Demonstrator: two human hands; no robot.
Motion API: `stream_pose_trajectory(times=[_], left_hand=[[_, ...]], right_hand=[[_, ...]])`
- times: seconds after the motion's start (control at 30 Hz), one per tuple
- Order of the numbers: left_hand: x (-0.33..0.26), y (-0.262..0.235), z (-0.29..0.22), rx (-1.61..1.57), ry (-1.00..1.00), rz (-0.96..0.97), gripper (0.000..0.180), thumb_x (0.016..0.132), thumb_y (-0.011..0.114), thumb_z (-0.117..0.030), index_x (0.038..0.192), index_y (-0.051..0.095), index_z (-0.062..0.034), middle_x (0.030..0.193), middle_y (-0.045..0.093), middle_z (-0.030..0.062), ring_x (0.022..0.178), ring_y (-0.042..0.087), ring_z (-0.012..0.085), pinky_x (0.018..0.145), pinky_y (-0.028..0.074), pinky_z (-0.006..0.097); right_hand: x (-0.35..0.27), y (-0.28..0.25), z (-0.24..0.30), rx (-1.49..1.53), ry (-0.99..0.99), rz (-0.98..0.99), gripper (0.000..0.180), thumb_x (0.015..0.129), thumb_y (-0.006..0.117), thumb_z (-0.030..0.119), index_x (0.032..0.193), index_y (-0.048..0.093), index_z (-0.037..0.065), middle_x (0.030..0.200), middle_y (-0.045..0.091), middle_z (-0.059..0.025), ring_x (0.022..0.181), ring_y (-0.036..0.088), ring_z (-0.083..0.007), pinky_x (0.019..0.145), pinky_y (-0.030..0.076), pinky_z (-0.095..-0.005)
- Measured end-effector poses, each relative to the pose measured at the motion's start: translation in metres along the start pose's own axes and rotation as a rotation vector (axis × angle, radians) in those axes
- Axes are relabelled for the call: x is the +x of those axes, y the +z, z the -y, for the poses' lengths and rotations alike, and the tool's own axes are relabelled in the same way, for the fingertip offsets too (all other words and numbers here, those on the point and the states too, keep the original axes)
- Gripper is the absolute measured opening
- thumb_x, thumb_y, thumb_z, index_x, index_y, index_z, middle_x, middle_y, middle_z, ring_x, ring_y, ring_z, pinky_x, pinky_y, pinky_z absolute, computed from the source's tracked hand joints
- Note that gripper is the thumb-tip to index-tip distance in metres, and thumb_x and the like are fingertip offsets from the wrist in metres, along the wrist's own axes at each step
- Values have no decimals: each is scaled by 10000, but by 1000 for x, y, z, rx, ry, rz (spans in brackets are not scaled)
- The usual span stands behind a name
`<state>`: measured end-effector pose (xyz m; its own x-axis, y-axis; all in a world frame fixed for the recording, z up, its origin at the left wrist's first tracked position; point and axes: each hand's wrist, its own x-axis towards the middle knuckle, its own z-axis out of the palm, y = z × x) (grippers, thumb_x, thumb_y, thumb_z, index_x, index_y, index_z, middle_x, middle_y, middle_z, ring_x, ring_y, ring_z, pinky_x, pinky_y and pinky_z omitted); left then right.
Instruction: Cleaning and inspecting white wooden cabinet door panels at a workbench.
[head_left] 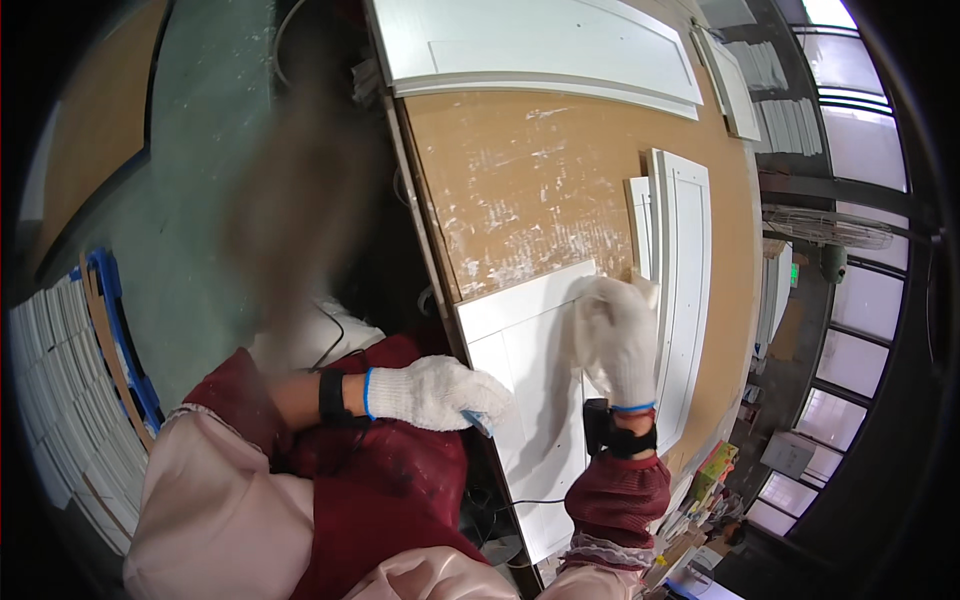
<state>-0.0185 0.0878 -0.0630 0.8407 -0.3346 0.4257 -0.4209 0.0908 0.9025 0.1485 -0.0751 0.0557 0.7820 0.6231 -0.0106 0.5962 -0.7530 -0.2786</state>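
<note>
The white board (530,390) at lower middle looks stiff and a bit heavy, best held by its edges, while the left hand (440,393) grips a small blue thing (478,424) and I can't tell if the right hand's (615,340) fingers hold anything.

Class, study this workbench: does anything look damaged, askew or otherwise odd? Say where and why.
Yes. Just beyond the nearest white panel, the brown tabletop carries uneven white patches, looking worn or smeared; I can't tell which. A blurred brown smudge also covers part of the view's left half, odd because its surroundings are sharper.
</note>
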Motion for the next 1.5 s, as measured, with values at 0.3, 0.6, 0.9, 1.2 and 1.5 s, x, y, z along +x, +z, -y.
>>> stream_pose_trajectory(times=[0.3, 0.6, 0.9, 1.2, 1.5], left_hand=[[1, -5, -3, -46, -47, 101, 241, 775, 667, -72, 1009, 687, -126, 1135, 667, 40, 988, 661, 221, 800, 557, 325], [6, -11, -5, -72, -69, 132, 283, 748, 659, 1, 1016, 688, -86, 1145, 662, 74, 1036, 653, 227, 848, 549, 314], [18, -33, -47, -121, -400, 207, 266, 790, 637, -32, 1054, 663, -44, 1087, 678, 103, 985, 663, 237, 863, 519, 297], [23, -16, -73, -535, -615, 212, 425, 855, 641, -78, 1262, 542, -4, 1154, 645, 98, 1038, 612, 160, 919, 476, 295], [33, 25, -82, -298, -686, -8, 671, 907, 630, -117, 1465, 281, 15, 1293, 537, 95, 1179, 536, 161, 973, 440, 290]], right_hand=[[-4, 15, 29, 148, 26, 57, 121, 799, 623, 84, 919, 637, 88, 829, 635, -148, 802, 624, -307, 720, 498, -399], [24, -18, -68, -184, 444, -74, 156, 786, 654, 121, 933, 647, 67, 911, 671, -165, 861, 645, -359, 750, 510, -436], [-91, -135, -177, 251, 537, -796, 208, 927, 603, 144, 1047, 658, -17, 929, 664, -28, 838, 584, -98, 755, 477, -235], [-221, -93, -130, -568, 720, -694, 519, 889, 615, 167, 1343, 468, -35, 1265, 548, -229, 1106, 557, -362, 930, 458, -390], [-151, -5, 100, 1161, 398, -65, 565, 876, 626, 133, 1378, 436, -42, 1206, 581, -171, 1081, 582, -244, 933, 453, -310]])
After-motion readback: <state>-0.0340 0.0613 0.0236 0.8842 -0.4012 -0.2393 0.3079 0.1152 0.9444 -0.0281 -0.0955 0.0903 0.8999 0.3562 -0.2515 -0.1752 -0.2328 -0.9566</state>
